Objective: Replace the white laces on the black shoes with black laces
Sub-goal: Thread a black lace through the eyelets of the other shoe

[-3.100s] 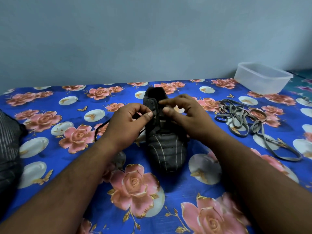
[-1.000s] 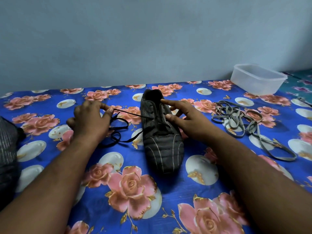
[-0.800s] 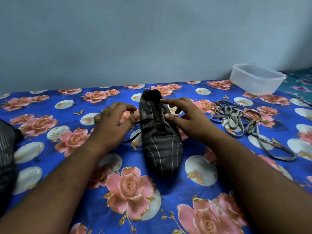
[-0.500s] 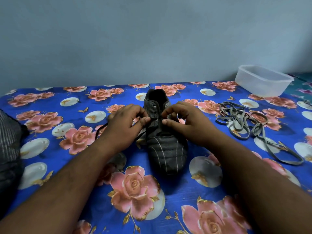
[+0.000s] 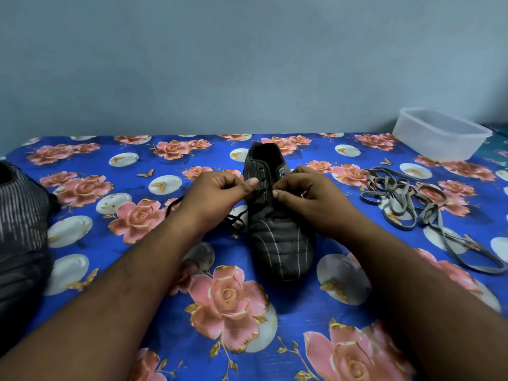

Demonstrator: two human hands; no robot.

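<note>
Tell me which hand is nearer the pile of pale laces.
Right. The right hand is at the shoe, just left of the pale laces; the left hand is beyond the shoe.

It looked like a room in a home. A blue rose-patterned cloth point(image 5: 115, 270) covered the worktop against a plain painted wall point(image 5: 247, 64). A clear plastic food tub point(image 5: 439, 136) sat on it.

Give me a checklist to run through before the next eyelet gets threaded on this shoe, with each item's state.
1. Black shoe flat on the floral cloth, toe toward the person: ok.
2. Left hand pinches the black lace: ok.
3. Right hand steadies the eyelet row: ok.
4. Lace tip lined up with an eyelet: cannot tell, fingers hide it.
5. Old pale laces lying apart from the shoe: ok.
6. Slack free of knots: cannot tell.
</note>
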